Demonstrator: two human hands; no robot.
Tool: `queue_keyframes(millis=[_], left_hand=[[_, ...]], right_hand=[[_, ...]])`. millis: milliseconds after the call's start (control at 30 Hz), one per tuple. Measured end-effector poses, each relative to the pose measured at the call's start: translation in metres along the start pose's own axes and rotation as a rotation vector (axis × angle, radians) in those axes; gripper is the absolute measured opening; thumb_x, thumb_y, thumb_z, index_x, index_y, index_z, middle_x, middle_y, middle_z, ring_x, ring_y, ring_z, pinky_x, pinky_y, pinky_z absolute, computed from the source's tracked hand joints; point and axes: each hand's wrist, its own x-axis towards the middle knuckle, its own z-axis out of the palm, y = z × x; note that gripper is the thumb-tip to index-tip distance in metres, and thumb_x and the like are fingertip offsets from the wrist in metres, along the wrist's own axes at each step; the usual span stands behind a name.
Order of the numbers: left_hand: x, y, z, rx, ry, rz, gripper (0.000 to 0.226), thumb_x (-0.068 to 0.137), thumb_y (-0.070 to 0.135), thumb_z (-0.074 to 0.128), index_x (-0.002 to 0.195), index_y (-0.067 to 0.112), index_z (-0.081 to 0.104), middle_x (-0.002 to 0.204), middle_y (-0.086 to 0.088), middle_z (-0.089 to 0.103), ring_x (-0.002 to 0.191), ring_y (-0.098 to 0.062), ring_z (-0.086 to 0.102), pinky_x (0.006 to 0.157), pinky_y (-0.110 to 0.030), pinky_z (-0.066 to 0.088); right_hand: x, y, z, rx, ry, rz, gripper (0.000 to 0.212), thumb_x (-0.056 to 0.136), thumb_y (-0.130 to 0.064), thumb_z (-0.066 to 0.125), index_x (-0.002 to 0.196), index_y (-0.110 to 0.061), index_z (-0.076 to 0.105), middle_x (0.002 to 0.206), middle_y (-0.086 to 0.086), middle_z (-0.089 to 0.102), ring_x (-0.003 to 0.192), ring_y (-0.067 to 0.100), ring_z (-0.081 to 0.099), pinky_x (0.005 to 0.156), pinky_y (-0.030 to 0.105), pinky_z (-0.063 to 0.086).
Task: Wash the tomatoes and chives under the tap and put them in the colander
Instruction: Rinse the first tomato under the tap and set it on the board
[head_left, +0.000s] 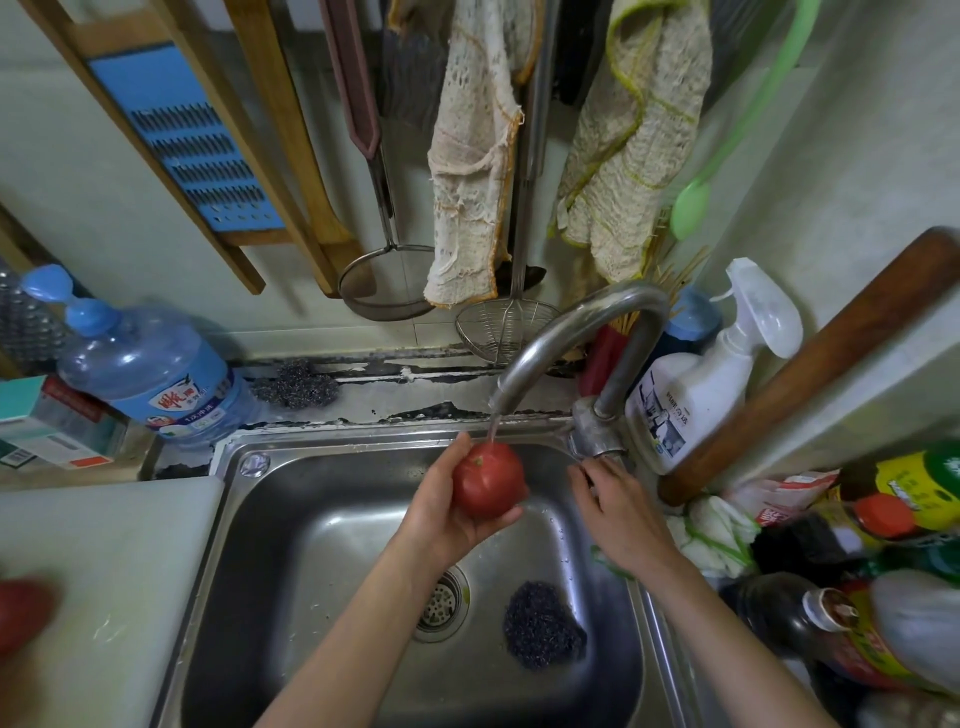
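1. Evidently the rinse was under way: the left hand (447, 519) cupped one tomato (488, 486) from below and from the side, fingers curled round it, so that the top of the fruit stayed bare to the water.
2. That tomato sat directly under the mouth of the tap (571, 332), near the back edge of the sink (270, 519). A thin stream struck its upper shoulder, so the runoff would fall into the basin and not onto the counter.
3. The right hand (618, 509) reached to the lever (597, 441) at the tap's base, by the sink's back right corner, probably to set the flow. Its fingertips were hidden under the lever, so whether they gripped or merely touched it could not be told.
4. A blurred red shape (21, 613), likely a second tomato, lay on the white board (104, 571) beside the sink's left edge, within reach of the holding hand and apparently not yet washed.
5. A green-and-white bundle (719, 535) lay just beyond the sink's right edge; it may have been the chives, though that was unclear.
6. No colander showed, so the task stood at an early stage.
7. A dark scourer (543, 631) lay in the basin toward the front right, near the drain (441, 605), well below the held fruit.
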Motion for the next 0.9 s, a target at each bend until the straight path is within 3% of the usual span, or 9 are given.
queue_keyframes(millis=[100, 233, 267, 400, 500, 600, 700, 833, 900], left_hand=[[0.004, -0.001, 0.000, -0.027, 0.002, 0.045, 0.029, 0.087, 0.038, 0.060, 0.103, 0.014, 0.056, 0.095, -0.017, 0.067, 0.077, -0.033, 0.067, 0.054, -0.039, 0.060], [0.005, -0.007, -0.001, -0.039, -0.046, 0.133, 0.028, 0.094, 0.035, 0.048, 0.099, 0.011, 0.062, 0.076, -0.009, 0.069, 0.065, -0.019, 0.068, 0.054, -0.028, 0.056], [0.004, -0.011, -0.002, -0.045, -0.042, 0.153, 0.032, 0.096, 0.037, 0.046, 0.097, 0.010, 0.063, 0.076, -0.008, 0.068, 0.069, -0.019, 0.067, 0.056, -0.029, 0.055], [-0.001, -0.024, -0.009, 0.044, 0.062, 0.237, 0.036, 0.100, 0.038, 0.036, 0.097, 0.014, 0.064, 0.078, -0.008, 0.070, 0.077, -0.020, 0.066, 0.058, -0.032, 0.055], [0.001, -0.023, -0.015, 0.206, 0.179, 0.355, 0.030, 0.100, 0.034, 0.037, 0.101, 0.020, 0.063, 0.099, -0.012, 0.067, 0.091, -0.026, 0.066, 0.061, -0.038, 0.058], [0.003, -0.020, -0.015, 0.373, 0.237, 0.481, 0.031, 0.101, 0.033, 0.038, 0.106, 0.017, 0.064, 0.104, -0.012, 0.067, 0.099, -0.027, 0.065, 0.084, -0.047, 0.056], [0.005, -0.016, -0.014, 0.304, 0.202, 0.473, 0.043, 0.101, 0.038, 0.034, 0.108, 0.009, 0.064, 0.097, -0.015, 0.069, 0.089, -0.024, 0.067, 0.072, -0.037, 0.058], [0.012, -0.010, -0.021, 0.235, 0.124, 0.380, 0.047, 0.103, 0.034, 0.030, 0.100, 0.002, 0.065, 0.077, -0.011, 0.071, 0.072, -0.017, 0.069, 0.061, -0.025, 0.053], [0.011, -0.014, -0.022, 0.238, 0.110, 0.334, 0.045, 0.102, 0.031, 0.030, 0.101, 0.003, 0.065, 0.079, -0.012, 0.070, 0.074, -0.018, 0.069, 0.063, -0.027, 0.054]], right_hand=[[-0.012, -0.031, -0.009, -0.176, 0.297, -0.137, 0.028, 0.093, -0.033, 0.051, 0.105, -0.010, 0.064, 0.099, 0.005, 0.066, 0.082, 0.016, 0.064, 0.066, 0.021, 0.045], [-0.012, -0.085, 0.004, 0.234, -0.088, -0.128, 0.049, 0.096, -0.051, 0.033, 0.137, -0.027, 0.040, 0.142, -0.007, 0.041, 0.128, 0.007, 0.040, 0.106, 0.028, 0.036], [-0.009, -0.089, 0.012, 0.330, -0.131, -0.101, 0.047, 0.095, -0.049, 0.038, 0.136, -0.028, 0.039, 0.139, -0.008, 0.042, 0.125, 0.006, 0.042, 0.104, 0.027, 0.039], [-0.001, -0.103, 0.034, 0.632, 0.079, 0.061, 0.016, 0.093, -0.029, 0.053, 0.096, -0.019, 0.065, 0.092, -0.004, 0.069, 0.082, 0.003, 0.062, 0.075, 0.017, 0.049], [0.020, -0.109, 0.034, 0.790, -0.147, 0.370, 0.016, 0.089, -0.020, 0.058, 0.082, -0.018, 0.071, 0.083, -0.002, 0.070, 0.077, 0.008, 0.061, 0.073, 0.017, 0.045], [0.036, -0.111, 0.025, 0.896, -0.283, 0.512, 0.022, 0.091, -0.023, 0.056, 0.073, -0.021, 0.070, 0.083, -0.001, 0.069, 0.083, 0.016, 0.063, 0.080, 0.027, 0.046], [0.018, -0.116, 0.030, 0.753, -0.016, 0.274, 0.020, 0.093, -0.031, 0.053, 0.087, -0.018, 0.068, 0.083, -0.005, 0.067, 0.078, 0.006, 0.061, 0.072, 0.019, 0.048], [-0.015, -0.116, 0.042, 0.324, 0.214, -0.125, 0.048, 0.097, -0.046, 0.033, 0.128, -0.014, 0.052, 0.133, 0.002, 0.050, 0.119, 0.002, 0.045, 0.101, 0.010, 0.035], [-0.015, -0.106, 0.046, 0.253, 0.232, -0.226, 0.046, 0.099, -0.040, 0.032, 0.125, -0.010, 0.056, 0.135, 0.006, 0.050, 0.123, 0.007, 0.045, 0.104, 0.012, 0.032]])
